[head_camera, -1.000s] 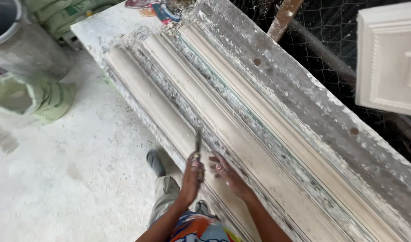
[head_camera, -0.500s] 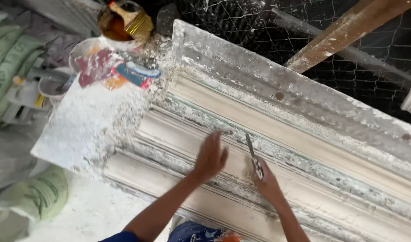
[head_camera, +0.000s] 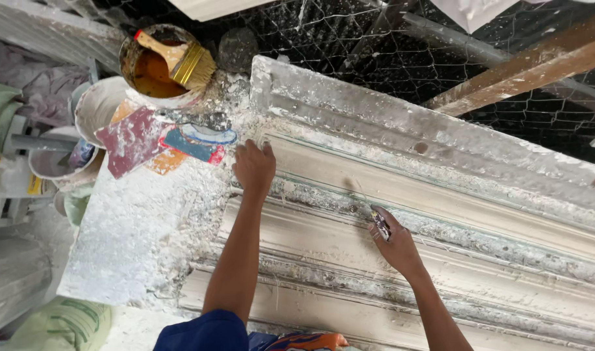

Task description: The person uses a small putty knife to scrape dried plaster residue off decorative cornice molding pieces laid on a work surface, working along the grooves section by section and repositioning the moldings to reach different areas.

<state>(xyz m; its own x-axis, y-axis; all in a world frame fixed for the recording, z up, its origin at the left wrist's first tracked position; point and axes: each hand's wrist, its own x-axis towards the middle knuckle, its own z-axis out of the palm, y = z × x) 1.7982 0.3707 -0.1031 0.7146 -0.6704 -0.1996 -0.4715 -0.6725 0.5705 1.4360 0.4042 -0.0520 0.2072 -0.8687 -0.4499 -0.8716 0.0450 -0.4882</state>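
While the left hand (head_camera: 254, 167) is resting flat and empty, fingers loosely spread, near the end of the long plaster cornice moulding (head_camera: 440, 214), the right hand (head_camera: 393, 244) is gripping a small metal scraping tool (head_camera: 379, 224) against a groove further along. The moulding's long axis is running from upper left to lower right beneath both hands, its pale ridges looking crusted and flaky, with greenish streaks.

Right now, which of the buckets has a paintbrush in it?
The top bucket, holding orange-brown liquid, has the yellow-handled paintbrush resting across it. The white buckets below it show no brush.
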